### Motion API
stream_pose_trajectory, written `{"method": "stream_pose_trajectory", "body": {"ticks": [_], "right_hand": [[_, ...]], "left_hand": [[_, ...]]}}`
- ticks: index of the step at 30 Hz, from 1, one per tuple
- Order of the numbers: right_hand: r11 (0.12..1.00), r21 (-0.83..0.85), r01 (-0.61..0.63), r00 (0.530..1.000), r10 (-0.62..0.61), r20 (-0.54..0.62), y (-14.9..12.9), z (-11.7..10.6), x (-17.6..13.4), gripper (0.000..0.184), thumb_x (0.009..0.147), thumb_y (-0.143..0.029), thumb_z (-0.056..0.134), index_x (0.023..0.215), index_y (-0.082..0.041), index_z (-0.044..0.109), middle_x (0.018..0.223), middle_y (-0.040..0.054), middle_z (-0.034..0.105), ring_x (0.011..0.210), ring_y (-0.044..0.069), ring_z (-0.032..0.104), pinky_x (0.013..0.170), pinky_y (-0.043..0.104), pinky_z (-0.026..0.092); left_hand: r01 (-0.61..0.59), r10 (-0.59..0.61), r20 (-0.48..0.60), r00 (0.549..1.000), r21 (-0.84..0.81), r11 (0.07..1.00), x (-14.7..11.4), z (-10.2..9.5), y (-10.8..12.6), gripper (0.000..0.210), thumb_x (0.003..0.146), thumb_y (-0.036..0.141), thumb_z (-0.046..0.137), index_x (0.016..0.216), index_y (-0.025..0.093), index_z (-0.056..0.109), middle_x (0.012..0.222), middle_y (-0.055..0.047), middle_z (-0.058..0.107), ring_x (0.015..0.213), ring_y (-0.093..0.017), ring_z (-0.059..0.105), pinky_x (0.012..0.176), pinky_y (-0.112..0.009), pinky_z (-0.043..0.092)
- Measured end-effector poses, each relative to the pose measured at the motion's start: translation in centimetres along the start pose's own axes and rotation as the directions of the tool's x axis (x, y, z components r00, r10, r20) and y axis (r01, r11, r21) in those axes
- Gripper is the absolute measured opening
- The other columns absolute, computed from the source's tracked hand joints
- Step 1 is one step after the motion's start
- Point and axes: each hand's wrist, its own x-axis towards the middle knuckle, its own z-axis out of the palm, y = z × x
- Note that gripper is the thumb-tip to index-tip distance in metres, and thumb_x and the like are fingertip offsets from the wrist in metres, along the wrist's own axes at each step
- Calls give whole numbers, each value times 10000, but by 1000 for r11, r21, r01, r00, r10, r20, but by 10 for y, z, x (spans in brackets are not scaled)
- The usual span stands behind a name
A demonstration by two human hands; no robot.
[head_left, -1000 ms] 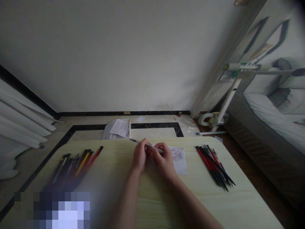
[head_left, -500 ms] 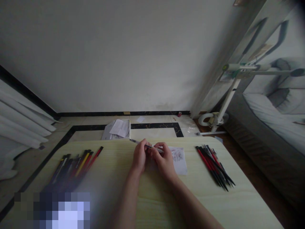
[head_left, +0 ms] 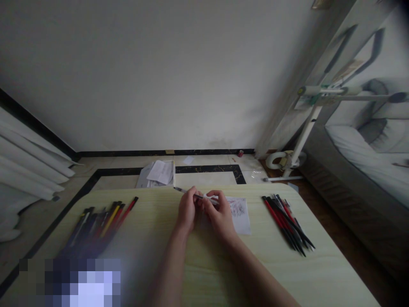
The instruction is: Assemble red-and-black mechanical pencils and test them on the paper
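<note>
Both my hands are together over the far middle of the table. A slim dark pen (head_left: 180,189) with a clear part runs slantwise through them, one end pointing up and left. My left hand (head_left: 187,209) is closed around the pen's middle. With thumb and fingers pinched, my right hand (head_left: 221,212) grips the pen towards its right end. Beneath and beside the right hand lies a sheet of white paper (head_left: 242,222) covered in dark scribbles at its top. The fingertips partly hide one another and the pen's right end.
On the table's right lies a bunch of red and black pens and pencils (head_left: 284,224). More pencils (head_left: 108,219) lie at the left, blurred below. Beyond the pale wooden table (head_left: 153,238), a box of papers (head_left: 161,172) stands on the floor. White exercise equipment (head_left: 303,138) stands at the right.
</note>
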Motion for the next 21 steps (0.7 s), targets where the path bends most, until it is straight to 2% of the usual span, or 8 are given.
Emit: {"method": "stream_pose_trajectory", "body": {"ticks": [6,13,21], "right_hand": [[1000,-15,-3,1000,2,-10,-2,1,0,201,756,-308,562,876,-189,454,649,-19,586,544,102,540,462,177,376],[1000,-11,11,1000,-11,-13,0,1,0,219,754,-320,558,890,-184,452,650,-10,592,540,112,551,462,188,388],[999,-24,25,1000,-25,-9,-1,1,-1,223,753,-328,551,895,-187,453,681,4,608,581,130,577,496,208,423]], "left_hand": [[-13,15,43,999,-35,999,1,-1,-1,315,733,322,458,495,191,299,451,43,351,414,-84,338,416,-224,283],[12,-11,18,1000,-30,999,-2,1,2,325,715,338,469,486,189,292,449,41,353,412,-81,345,429,-221,292],[18,-15,61,998,-64,998,-2,1,2,322,724,332,458,492,189,287,454,41,352,421,-82,344,433,-221,290]]}}
